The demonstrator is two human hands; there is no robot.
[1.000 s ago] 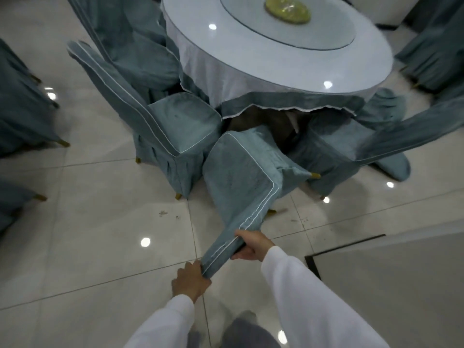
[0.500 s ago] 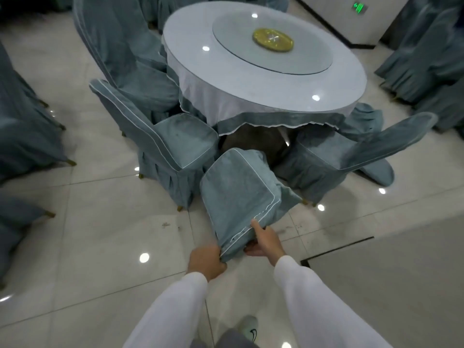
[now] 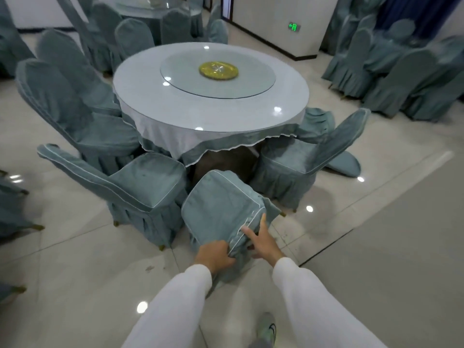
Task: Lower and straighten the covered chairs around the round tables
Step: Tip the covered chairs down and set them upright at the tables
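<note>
A teal covered chair point(image 3: 218, 204) stands in front of me, its seat pointing at the round table point(image 3: 211, 101). My left hand point(image 3: 216, 256) grips the top edge of the chair's back at its left side. My right hand point(image 3: 263, 241) lies against the right side of that edge, index finger and thumb spread over the white piping. Two more covered chairs flank it: one on the left point(image 3: 140, 187) with its back leaning outward, one on the right point(image 3: 301, 159) with its back tilted away to the right.
Other covered chairs point(image 3: 82, 116) ring the table's left side. More chair groups stand at the far right point(image 3: 401, 76) and around a second table behind point(image 3: 150, 11). A grey floor strip point(image 3: 401, 247) lies to my right; my shoe point(image 3: 267, 330) shows below.
The chair back, which leaned far toward me, has risen toward upright. Both hands moved forward with it, and my view lifted to show more of the room.
</note>
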